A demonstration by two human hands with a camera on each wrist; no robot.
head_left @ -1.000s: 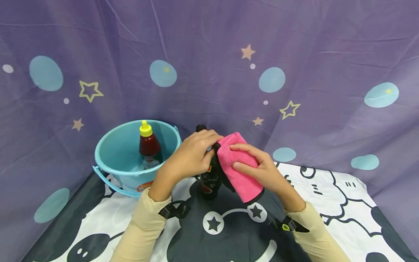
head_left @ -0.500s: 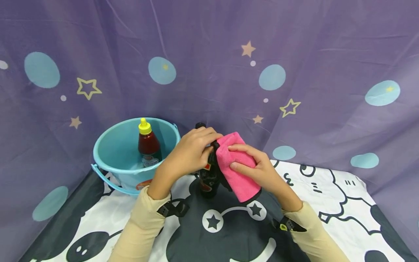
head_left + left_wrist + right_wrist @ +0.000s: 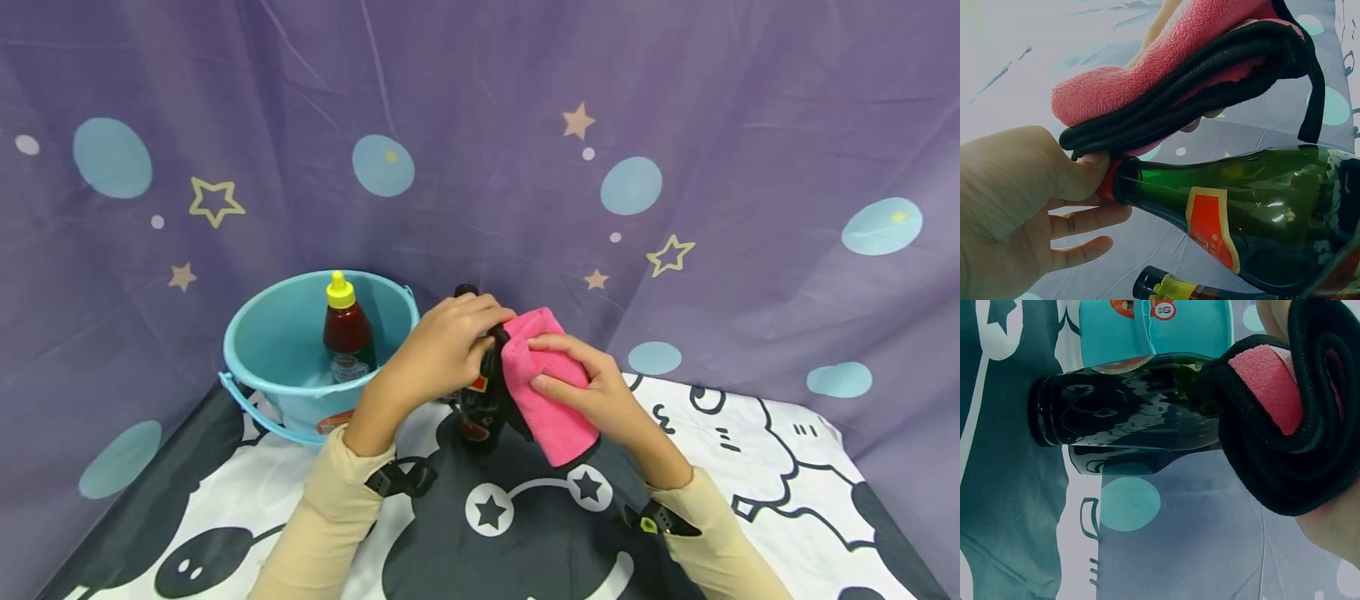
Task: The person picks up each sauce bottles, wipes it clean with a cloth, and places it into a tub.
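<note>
- Head view: the neck of the dark green bottle (image 3: 477, 414) is gripped by the left hand (image 3: 450, 346), with thumb and fingers closed about its top.
- The pink cloth (image 3: 547, 392), folded and black-edged, is gripped by the right hand (image 3: 596, 383), with the thumb and fingers on its near face.
- The bottle is placed roughly upright on the patterned sheet (image 3: 435, 533), its long axis run from the base up to the left hand.
- By the left hand the bottle is approached most closely; from the right hand it is separated by the cloth, so the bottle is found to that hand's left.
- The cloth is slanted, its upper end set beside the bottle's neck and its lower end angled away to the right.
- The relation to be watched is judged to be cloth edge against neck: in the left wrist view they are seen very close, but whether they touch cannot be told.
- A second bottle (image 3: 1119, 464) is seen just behind the first.
- Farther left, a sauce bottle (image 3: 347, 333) is held within the blue bucket (image 3: 296, 408).
</note>
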